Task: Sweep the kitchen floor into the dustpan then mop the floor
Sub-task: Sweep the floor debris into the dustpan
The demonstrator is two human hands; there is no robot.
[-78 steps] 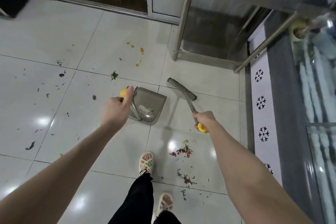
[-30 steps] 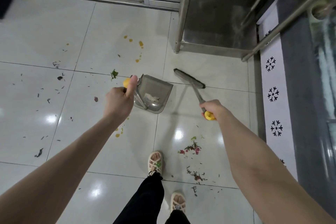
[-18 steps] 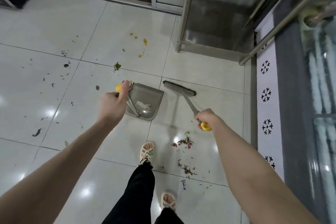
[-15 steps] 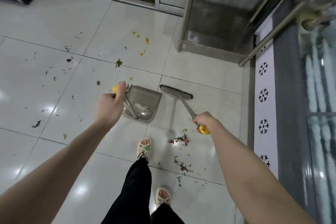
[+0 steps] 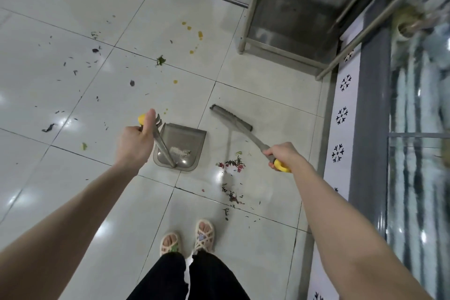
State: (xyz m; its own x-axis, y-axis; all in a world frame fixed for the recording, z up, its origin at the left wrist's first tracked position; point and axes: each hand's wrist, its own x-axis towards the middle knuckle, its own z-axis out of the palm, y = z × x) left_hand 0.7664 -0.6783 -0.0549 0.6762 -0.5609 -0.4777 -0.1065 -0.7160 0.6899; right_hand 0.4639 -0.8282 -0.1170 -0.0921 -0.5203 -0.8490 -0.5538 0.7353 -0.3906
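Left hand [image 5: 133, 143] gripping dustpan [image 5: 181, 147] handle, pan on floor tiles [image 5: 60, 19] with some dirt inside. Debris pile [image 5: 232, 164] just right of it. Right hand [image 5: 282, 154] gripping broom [image 5: 231, 121], head beyond the pile.

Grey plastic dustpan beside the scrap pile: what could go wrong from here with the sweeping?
1. The grey plastic dustpan seems to open away from the pile of red and green scraps on its right; a stroke of the grey flat broom head may scatter them past it.
2. The whitish debris already inside could spill if the pan tips.
3. The yellow spots may smear under the bristles.
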